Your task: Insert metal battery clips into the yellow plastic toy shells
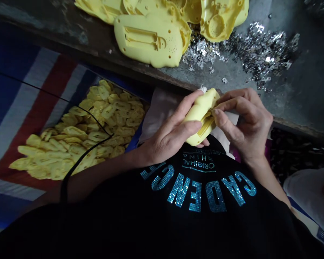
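Note:
My left hand (175,129) is wrapped round a yellow plastic shell (201,111), thumb across its face and fingers along its far side. The shell is tilted, with a recessed battery compartment facing my right hand. At that recess, the thumb and fingertips of my right hand (240,115) are pinched together against the shell. Whatever lies between those fingertips is too small and hidden to make out. On the bench, a heap of small shiny metal clips (264,50) lies beyond my hands, near more yellow shells (151,39).
The grey bench (310,82) runs along the far side, its edge just past my hands. At the left, a large pile of yellow shells (102,126) lies on a striped sheet (40,90). A black cord (81,162) crosses over that pile. Another person's sleeve seems visible at right.

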Motion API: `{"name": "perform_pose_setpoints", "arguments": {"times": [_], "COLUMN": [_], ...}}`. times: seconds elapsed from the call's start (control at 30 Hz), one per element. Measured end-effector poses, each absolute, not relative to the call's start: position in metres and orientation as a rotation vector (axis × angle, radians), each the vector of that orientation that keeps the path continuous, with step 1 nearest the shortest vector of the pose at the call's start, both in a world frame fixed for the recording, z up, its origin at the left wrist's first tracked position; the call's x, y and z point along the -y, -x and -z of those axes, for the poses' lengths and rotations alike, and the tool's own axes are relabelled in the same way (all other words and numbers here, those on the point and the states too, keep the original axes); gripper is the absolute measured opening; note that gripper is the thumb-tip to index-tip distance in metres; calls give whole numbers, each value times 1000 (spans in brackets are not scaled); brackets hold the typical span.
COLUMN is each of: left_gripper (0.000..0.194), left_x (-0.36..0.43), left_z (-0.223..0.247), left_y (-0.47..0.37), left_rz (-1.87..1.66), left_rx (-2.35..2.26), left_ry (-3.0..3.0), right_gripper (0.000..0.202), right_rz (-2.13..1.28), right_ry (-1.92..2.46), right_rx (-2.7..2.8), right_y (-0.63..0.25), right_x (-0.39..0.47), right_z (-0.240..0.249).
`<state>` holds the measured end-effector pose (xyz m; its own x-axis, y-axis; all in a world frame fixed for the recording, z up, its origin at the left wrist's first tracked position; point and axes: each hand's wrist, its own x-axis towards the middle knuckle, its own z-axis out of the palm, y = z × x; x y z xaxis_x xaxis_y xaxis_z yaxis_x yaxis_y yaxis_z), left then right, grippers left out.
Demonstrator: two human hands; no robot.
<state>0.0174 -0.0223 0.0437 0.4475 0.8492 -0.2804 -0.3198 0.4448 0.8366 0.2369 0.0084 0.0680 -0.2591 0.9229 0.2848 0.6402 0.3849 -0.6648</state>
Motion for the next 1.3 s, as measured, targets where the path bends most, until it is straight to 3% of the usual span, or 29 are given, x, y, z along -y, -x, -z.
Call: {"name": "perform_pose_setpoints", "arguments": {"times": [0.23, 0.4, 0.5, 0.83, 1.07, 1.3], "left_gripper": [74, 78, 78, 83, 76, 70], "left_x": [18, 17, 18, 21, 33, 28], "left_z": [-35, -38, -40, -42, -46, -62], "left_y": [-19, -20, -21, -22, -21, -30], "left_rz": [-798, -787, -786, -788, -842, -858], "left_rx": [-712, -687, -683, -699, -816, -887], "left_ry": [-650, -618, -624, -689, -923, -1363], "right_gripper": [8, 26, 30, 16, 51, 50], "right_rz": [-437, -86, -60, -559, -967, -962], "right_ry": [1282, 1260, 1235, 1230, 1228, 1171], "right_rx": [2019, 2200, 2227, 1962, 1968, 1909], "right_y": [-249, -255, -258, -260, -266, -260], "right_x": [0, 6, 10, -1, -30, -23], "right_z": [-66, -57, -53, -60, -58, -47]}}
